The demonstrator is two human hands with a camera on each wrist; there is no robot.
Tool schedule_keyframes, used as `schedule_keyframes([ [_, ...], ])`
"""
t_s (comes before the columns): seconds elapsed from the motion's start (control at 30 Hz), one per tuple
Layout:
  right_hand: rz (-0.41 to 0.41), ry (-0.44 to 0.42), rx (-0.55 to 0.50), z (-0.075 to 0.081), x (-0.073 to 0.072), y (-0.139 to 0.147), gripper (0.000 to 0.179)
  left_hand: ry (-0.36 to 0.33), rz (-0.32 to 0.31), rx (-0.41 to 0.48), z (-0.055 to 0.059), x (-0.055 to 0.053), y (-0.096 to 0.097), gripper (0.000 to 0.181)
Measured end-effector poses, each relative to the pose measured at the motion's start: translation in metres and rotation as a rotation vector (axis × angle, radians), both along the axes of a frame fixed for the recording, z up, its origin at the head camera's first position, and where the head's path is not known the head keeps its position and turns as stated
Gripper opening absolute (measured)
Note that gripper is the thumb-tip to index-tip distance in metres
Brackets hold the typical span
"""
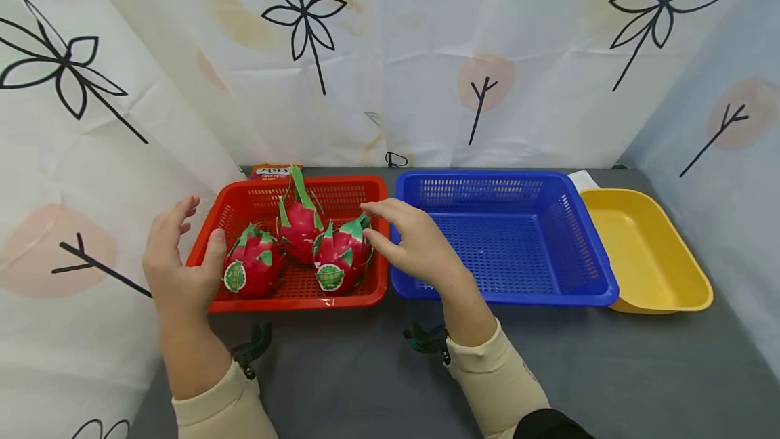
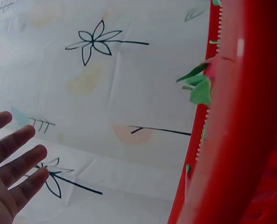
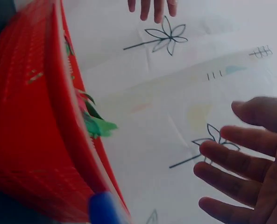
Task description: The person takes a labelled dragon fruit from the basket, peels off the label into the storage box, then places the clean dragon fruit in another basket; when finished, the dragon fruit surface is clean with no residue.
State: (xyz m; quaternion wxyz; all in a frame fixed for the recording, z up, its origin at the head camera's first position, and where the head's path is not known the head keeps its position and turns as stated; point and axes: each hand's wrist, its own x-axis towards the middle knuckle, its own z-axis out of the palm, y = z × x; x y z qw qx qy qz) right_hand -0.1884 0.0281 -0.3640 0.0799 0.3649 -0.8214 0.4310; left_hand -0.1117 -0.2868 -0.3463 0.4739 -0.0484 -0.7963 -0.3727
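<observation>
Head view is giving me three bright red dragon fruits with green scales (image 1: 300, 227), all lying inside a red rectangular plastic basket (image 1: 274, 304) on the left of the grey counter (image 1: 353, 378). My left hand (image 1: 181, 282) is hovering beside the basket's left rim, and my right hand (image 1: 417, 249) is hovering by its right rim, near the rightmost fruit's green tips. Both hands are holding their fingers spread and gripping nothing; whether the right fingertips are touching those tips, I cannot tell.

Judging from here, good handling is calling for cupping a fruit's rounded body, not pulling on scales that could be tearing. Since the fruits are lying close together, I should be easing fingers in without rolling the neighbours. A blue perforated plastic basket (image 1: 506, 249) is standing just to the right, so my right wrist is needing clearance.
</observation>
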Motion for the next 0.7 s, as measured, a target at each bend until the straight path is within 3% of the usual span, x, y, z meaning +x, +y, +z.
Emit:
schedule_keyframes([
  [0.2, -0.021, -0.066, 0.047, -0.007, 0.003, -0.016, 0.037, -0.067, 0.108, 0.109, -0.017, 0.008, -0.035, 0.046],
  [0.3, -0.006, -0.094, 0.085, -0.012, 0.003, -0.026, 0.037, -0.161, 0.201, 0.158, -0.029, 0.01, -0.06, 0.045],
  [0.4, 0.01, -0.118, 0.137, -0.019, 0.004, -0.035, 0.037, -0.286, 0.254, 0.234, -0.04, 0.011, -0.08, 0.045],
  [0.57, 0.027, -0.114, 0.177, -0.031, 0.003, -0.047, 0.036, -0.523, 0.256, 0.353, -0.052, 0.011, -0.095, 0.045],
  [0.7, -0.019, -0.09, 0.2, -0.041, 0.003, -0.057, 0.031, -0.697, 0.21, 0.345, -0.065, 0.003, -0.103, 0.047],
])
